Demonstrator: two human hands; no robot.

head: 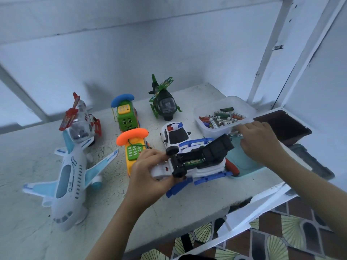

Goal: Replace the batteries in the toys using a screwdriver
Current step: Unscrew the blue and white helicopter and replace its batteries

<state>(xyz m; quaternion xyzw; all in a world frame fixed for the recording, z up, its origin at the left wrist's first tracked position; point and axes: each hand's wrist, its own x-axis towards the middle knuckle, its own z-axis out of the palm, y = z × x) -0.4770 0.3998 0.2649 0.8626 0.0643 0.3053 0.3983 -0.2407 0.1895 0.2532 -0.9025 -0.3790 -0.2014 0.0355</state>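
- Battery swap in hand: a left hand [148,177] grips an upturned white-and-blue toy [163,170] at its near-left end, holding it tilted just above the white table [187,207].
- Its black compartment cover [217,147] stands swung up, and one green cell [193,162] already lies in the open bay.
- Well apart to the right, the right hand [261,141] reaches to the near rim of a clear tub [212,130] filled with loose batteries [223,117]. The fingertips appear to pinch a small cell there, though the view does not settle it.
- A red-handled screwdriver [232,168] lies on the table just behind the held toy, untouched.
- By this showing the step is loading fresh cells. The next move calls for carrying one across, matching its polarity, seating it beside the green one, then closing the cover and taking up the screwdriver.
- A toy police car [174,136], toy airplane [69,182] and green helicopter [163,102] wait farther back and to the left.
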